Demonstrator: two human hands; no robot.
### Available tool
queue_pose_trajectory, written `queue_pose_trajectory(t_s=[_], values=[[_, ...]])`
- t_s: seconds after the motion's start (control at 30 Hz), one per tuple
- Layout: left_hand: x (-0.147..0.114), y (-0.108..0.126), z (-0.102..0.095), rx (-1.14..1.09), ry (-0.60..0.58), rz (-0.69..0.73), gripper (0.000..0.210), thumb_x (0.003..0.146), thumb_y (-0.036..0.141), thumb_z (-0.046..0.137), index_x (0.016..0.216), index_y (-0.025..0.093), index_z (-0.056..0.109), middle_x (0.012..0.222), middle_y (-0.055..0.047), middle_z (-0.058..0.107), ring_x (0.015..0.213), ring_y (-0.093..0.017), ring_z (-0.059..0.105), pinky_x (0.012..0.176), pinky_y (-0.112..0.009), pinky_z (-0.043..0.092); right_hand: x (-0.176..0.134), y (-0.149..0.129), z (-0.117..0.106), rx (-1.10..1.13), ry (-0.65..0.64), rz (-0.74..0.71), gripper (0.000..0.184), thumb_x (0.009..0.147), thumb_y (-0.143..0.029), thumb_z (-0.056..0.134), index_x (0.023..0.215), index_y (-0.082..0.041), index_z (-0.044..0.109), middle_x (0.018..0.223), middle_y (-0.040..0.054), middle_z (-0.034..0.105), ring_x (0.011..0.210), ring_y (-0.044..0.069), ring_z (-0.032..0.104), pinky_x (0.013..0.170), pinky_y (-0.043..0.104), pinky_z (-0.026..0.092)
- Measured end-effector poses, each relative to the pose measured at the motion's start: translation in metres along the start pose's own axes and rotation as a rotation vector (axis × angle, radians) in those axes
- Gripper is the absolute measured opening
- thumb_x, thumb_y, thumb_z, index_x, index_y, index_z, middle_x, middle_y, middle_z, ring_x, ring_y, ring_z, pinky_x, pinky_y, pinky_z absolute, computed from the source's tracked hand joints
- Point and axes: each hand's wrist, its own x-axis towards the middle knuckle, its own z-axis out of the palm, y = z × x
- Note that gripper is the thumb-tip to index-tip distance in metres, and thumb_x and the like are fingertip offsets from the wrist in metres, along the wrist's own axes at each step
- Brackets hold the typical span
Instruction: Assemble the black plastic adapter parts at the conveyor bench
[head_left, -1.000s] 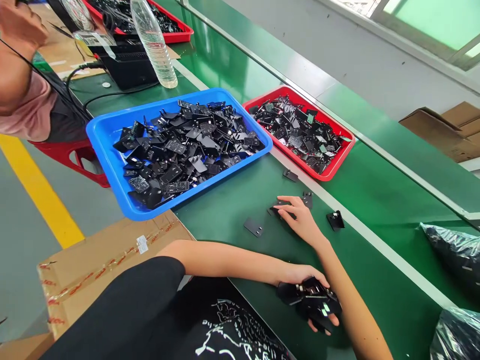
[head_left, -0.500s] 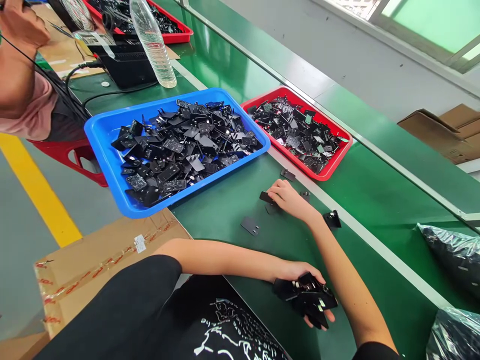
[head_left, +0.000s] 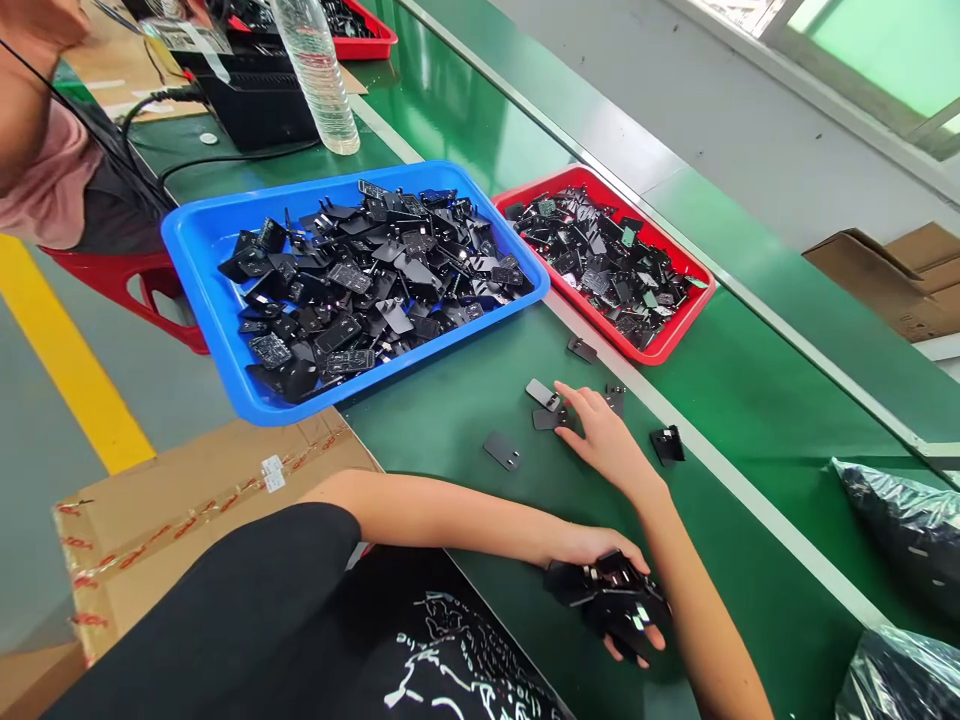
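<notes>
Off the lower right corner of the blue tray (head_left: pixel 212 338), on the bare green bench (head_left: pixel 439 405), the right hand (head_left: pixel 601 432) reaches toward two small dark pieces, thumb and forefinger spread apart with nothing clamped between them. The upper piece (head_left: pixel 541 393), its flat face catching the light, lies on the blue tray's side of the forefinger's tip; the lower piece (head_left: pixel 544 419) lies just below it, by the thumb. Whether either fingertip touches them, I cannot tell. Nearer below the blue tray, clear of this hand, lies a flat pronged piece (head_left: pixel 502 451). Just off the tray's right corner lies another piece (head_left: pixel 582 349), and farther right from the tray, past the right wrist, a piece with a raised wall (head_left: pixel 667 445). Farthest down from the blue tray, the left hand (head_left: pixel 589 545) is closed around a bunch of black pieces (head_left: pixel 611 600). The blue tray itself holds a heap of similar pieces (head_left: pixel 375 280), and the red tray (head_left: pixel 684 325), also filled, sits beside its right end.
</notes>
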Motion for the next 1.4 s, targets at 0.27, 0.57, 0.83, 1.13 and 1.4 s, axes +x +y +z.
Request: queue_pose_trajectory(t_s=[0.27,0.57,0.83,1.13,1.4], values=[[-0.005,0.006,0.005,-0.048,0.053,-0.035,0.038,0.053,0.034,0.046,0.076,0.011,0.067,0.081,-0.013,0.069,0.070,-0.032,0.065,0.057,-0.048,0.051,0.023,-0.006,0.025,-0.296,0.125,-0.058,0.038,0.091,-0.038,0.041,0.119,-0.014,0.048,0.099,0.0134,0.056,0.089,0.027,0.053,0.070,0.037,0.049],[-0.013,0.005,0.007,-0.031,0.005,0.102,0.039,0.059,0.036,0.048,0.085,0.013,0.067,0.085,-0.011,0.069,0.073,-0.030,0.066,0.060,-0.044,0.051,-0.002,0.006,0.009,0.080,0.223,0.005,0.022,0.092,-0.031,0.043,0.097,-0.016,0.057,0.082,0.0042,0.056,0.067,0.013,0.053,0.064,0.026,0.046],[-0.052,0.037,0.027,-0.202,0.123,0.518,0.039,0.067,0.036,0.050,0.095,0.012,0.063,0.090,-0.012,0.069,0.082,-0.028,0.066,0.067,-0.040,0.051,-0.101,-0.006,-0.069,0.279,0.204,0.341,0.017,0.087,-0.036,0.052,0.093,-0.022,0.061,0.081,0.0014,0.056,0.065,0.013,0.051,0.057,0.026,0.043],[-0.076,0.065,0.034,-0.188,0.458,0.622,0.032,0.081,0.032,0.040,0.082,0.010,0.063,0.078,-0.010,0.068,0.060,-0.021,0.063,0.055,-0.035,0.052,-0.103,-0.012,-0.060,0.180,0.102,0.297,0.023,0.086,-0.033,0.055,0.107,-0.026,0.056,0.096,0.0025,0.056,0.075,0.015,0.057,0.067,0.028,0.047],[-0.075,0.063,0.042,-0.141,0.396,0.540,0.034,0.086,0.037,0.040,0.087,0.011,0.063,0.079,-0.010,0.068,0.067,-0.022,0.065,0.060,-0.041,0.055,-0.113,-0.007,-0.059,0.060,0.098,0.279,0.021,0.087,-0.025,0.052,0.108,-0.024,0.054,0.099,0.0033,0.056,0.074,0.015,0.059,0.067,0.028,0.047]])
